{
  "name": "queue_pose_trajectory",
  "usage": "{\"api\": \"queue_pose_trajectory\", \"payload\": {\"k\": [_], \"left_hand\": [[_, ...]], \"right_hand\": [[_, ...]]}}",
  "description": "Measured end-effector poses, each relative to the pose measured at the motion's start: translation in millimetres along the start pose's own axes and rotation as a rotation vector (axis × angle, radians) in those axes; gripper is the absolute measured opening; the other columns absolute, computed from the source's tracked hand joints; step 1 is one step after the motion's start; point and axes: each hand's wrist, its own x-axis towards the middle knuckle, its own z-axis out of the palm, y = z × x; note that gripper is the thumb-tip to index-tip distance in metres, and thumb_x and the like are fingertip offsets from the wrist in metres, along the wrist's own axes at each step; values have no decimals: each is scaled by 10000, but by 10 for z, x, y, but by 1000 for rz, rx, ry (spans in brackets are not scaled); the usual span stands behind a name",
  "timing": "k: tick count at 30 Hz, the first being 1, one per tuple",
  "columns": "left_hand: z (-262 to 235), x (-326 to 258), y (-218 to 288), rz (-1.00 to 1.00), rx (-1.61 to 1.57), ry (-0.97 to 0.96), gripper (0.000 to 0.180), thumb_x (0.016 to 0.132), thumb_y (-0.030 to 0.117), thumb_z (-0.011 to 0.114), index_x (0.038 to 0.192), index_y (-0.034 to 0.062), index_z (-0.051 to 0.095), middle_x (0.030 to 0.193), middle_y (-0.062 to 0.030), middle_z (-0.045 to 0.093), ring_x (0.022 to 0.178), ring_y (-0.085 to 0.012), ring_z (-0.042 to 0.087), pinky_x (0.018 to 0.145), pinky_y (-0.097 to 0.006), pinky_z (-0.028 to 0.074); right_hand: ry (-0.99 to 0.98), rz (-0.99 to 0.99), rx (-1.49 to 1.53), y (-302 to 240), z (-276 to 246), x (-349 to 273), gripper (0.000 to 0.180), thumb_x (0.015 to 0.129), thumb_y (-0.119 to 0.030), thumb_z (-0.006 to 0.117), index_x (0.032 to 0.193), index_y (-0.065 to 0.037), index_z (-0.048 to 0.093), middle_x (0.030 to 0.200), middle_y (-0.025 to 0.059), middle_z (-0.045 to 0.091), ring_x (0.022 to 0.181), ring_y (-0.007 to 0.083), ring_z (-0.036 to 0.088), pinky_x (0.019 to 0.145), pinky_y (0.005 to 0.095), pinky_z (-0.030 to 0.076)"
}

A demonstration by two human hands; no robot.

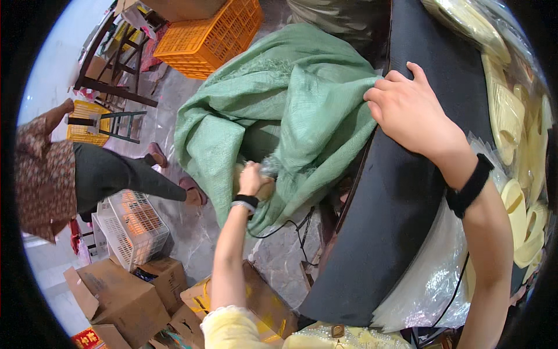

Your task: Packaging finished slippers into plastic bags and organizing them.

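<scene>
Head view: green sack beside the black bench, mouth open. Right hand grips its edge; left hand curled at the opening, can't tell if holding anything.

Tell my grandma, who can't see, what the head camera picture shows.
A person's right hand holds the edge of a big green sack while the left hand is at its opening. To the right are a dark table and yellow slippers; another person stands at the left.
</scene>
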Motion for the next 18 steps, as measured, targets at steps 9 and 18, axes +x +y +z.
{"api": "queue_pose_trajectory", "payload": {"k": [9,18], "left_hand": [[-2385,-901,-667,-37,158,652,472,574,318,819,843,-9,611,900,-149,590,862,-315,564,775,-366,454],[-4112,-1181,-70,23,11,817,443,591,257,812,920,17,638,928,-128,623,890,-265,600,795,-335,458]], "right_hand": [[-139,18,-9,-99,103,47,247,858,-230,454,909,-92,653,923,60,634,993,234,556,947,529,334],[83,4,301,-330,-900,-290,280,885,-279,485,1066,-98,597,1057,97,582,1028,271,558,910,480,375]]}}
